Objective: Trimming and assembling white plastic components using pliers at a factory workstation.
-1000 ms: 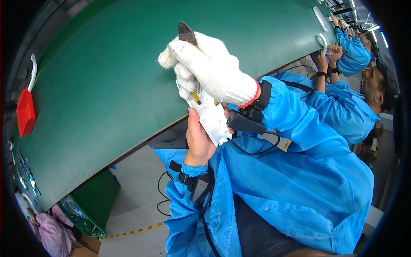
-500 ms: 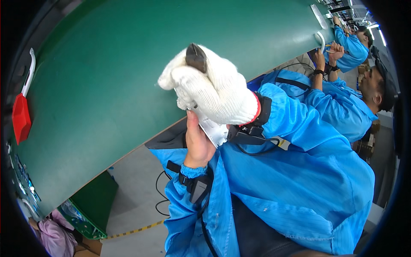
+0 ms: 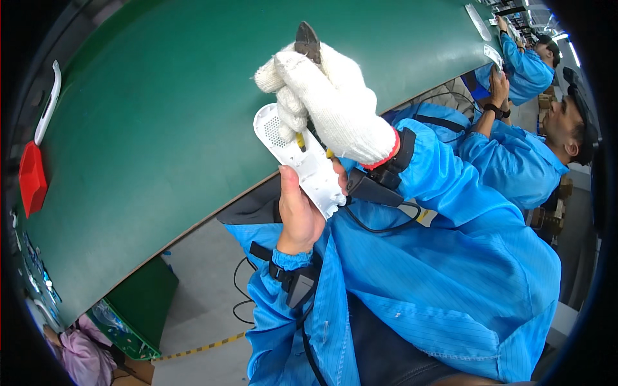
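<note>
My bare left hand grips an elongated white plastic shell, its inside facing up, with a perforated grille at the rounded far end. Above the shell, my right hand, in a white knitted glove, is closed around a pair of pliers. Their dark pointed jaws stick out past the thumb side, and yellow handle ends show below the fingers. The glove hides the middle of the pliers. From this view I cannot tell whether the handle ends touch the shell.
A green table spans the far side. On its left lie a red scoop-like piece and a curved white part. Under the table edge stands a green bin. Co-workers in blue sit to my right; another in pink is lower left.
My right hand has lifted up and slightly right with the pliers, uncovering the shell's grille and the yellow handle ends. My left hand has stayed in place.
</note>
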`<state>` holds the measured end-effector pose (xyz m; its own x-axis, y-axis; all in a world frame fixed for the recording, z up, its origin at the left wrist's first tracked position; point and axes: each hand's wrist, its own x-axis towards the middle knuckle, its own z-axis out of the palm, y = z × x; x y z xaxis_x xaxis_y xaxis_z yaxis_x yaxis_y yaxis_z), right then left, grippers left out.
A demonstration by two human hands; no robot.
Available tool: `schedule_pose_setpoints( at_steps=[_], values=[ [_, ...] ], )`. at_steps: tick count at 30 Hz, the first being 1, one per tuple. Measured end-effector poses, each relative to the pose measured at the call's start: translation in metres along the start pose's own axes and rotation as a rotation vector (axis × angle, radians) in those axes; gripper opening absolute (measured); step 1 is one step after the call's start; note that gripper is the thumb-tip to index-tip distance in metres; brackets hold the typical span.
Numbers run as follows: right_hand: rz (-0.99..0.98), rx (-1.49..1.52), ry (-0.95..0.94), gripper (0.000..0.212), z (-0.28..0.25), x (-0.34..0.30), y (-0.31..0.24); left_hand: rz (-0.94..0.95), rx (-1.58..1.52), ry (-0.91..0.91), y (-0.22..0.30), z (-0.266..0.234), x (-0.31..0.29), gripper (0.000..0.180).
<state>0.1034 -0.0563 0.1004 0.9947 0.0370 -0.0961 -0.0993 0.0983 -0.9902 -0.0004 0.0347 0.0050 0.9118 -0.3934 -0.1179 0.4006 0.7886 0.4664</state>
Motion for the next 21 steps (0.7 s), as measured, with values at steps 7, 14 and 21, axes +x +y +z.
schedule_pose_setpoints(
  at_steps=[7, 14, 21],
  values=[
    [0.024, 0.014, 0.055, 0.028, -0.001, 0.001, 0.001, 0.029, -0.016, -0.001, -0.006, -0.005, 0.000, 0.062],
    [-0.046, -0.304, 0.031, 0.028, 0.004, -0.001, -0.006, 0.015, -0.089, -0.042, -0.006, -0.012, 0.006, 0.065],
    [-0.313, -0.493, 0.027, 0.021, 0.008, -0.009, 0.000, 0.007, -0.005, 0.187, -0.007, 0.000, 0.000, 0.065]
  ],
)
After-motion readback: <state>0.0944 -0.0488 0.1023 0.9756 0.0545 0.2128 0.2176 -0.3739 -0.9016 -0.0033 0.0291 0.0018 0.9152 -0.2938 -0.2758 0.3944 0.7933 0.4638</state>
